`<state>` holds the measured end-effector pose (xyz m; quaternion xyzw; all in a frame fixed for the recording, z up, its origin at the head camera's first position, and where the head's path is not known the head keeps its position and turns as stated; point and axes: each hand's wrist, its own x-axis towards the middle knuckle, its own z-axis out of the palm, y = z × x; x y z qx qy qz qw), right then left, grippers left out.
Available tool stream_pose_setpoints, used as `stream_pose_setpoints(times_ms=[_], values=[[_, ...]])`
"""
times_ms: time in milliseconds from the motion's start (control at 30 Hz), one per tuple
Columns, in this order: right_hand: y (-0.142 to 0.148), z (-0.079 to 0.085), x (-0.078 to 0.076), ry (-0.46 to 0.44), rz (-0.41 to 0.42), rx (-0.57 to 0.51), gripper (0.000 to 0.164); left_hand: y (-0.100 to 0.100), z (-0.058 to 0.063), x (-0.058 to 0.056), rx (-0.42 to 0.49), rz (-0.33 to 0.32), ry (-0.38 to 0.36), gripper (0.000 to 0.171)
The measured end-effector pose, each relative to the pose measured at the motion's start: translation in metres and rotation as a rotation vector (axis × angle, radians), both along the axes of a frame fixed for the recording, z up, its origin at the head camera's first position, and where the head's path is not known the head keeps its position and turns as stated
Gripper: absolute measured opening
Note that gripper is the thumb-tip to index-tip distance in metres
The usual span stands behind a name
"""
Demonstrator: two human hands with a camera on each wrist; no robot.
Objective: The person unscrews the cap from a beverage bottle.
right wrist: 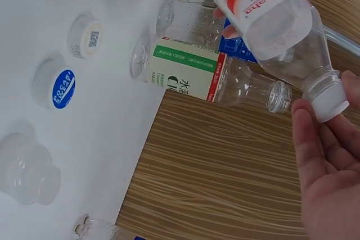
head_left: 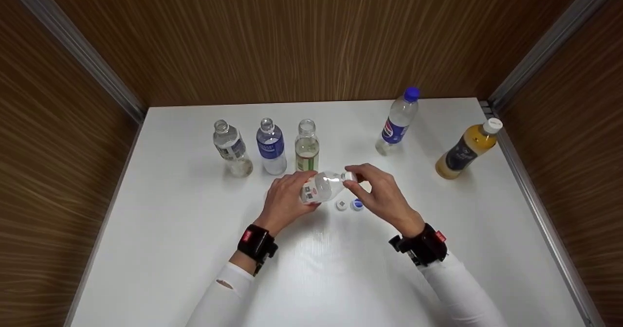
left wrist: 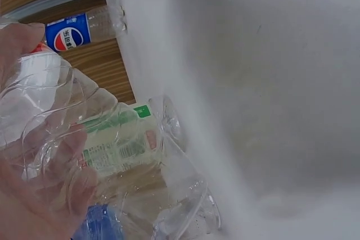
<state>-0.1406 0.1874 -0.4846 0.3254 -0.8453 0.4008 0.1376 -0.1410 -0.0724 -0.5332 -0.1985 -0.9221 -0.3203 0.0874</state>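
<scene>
My left hand [head_left: 288, 199] grips the body of a clear plastic water bottle [right wrist: 270, 15] with a red and white label. The bottle is tipped on its side above the table, its neck toward the right. Thumb and fingers of my right hand [head_left: 382, 194] pinch the white cap [right wrist: 329, 103] on the bottle's neck. Below the neck, a white cap [head_left: 341, 205] and a blue-and-white cap [head_left: 357, 204] lie on the table. Just behind my left hand stands an uncapped bottle [right wrist: 185, 70] with a green and white label.
Two more uncapped bottles stand to the left: a clear bottle [head_left: 232, 147] and a blue-labelled bottle [head_left: 271, 144]. Back right is a Pepsi bottle [head_left: 395, 125] with a blue cap, and farther right a white-capped amber drink bottle [head_left: 465, 152]. Wood-grain panels [head_left: 311, 40] wall the table.
</scene>
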Motion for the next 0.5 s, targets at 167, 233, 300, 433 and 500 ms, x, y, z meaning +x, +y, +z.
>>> stream_pose_setpoints(times_ms=[167,233,300,433,500], values=[[-0.0035,-0.0018,0.0004,-0.208,-0.092,0.019,0.056,0.0023,-0.0012,0.0002,-0.025,0.019,0.031,0.069],[-0.005,-0.0024,0.0004,-0.255,-0.127,0.033,0.056,0.0031,-0.0014,0.0007,-0.042,0.021,0.053,0.069],[-0.0064,-0.0025,0.0006,-0.276,-0.165,0.043,0.054,0.0036,-0.0016,0.0013,-0.056,0.023,0.077,0.069],[-0.0079,-0.0029,0.0002,-0.269,-0.234,0.059,0.044,0.004,-0.0014,0.0019,-0.086,0.026,0.119,0.069],[-0.0081,-0.0023,0.0004,-0.256,-0.252,0.067,0.039,0.004,-0.0015,0.0021,-0.1,0.027,0.13,0.07]])
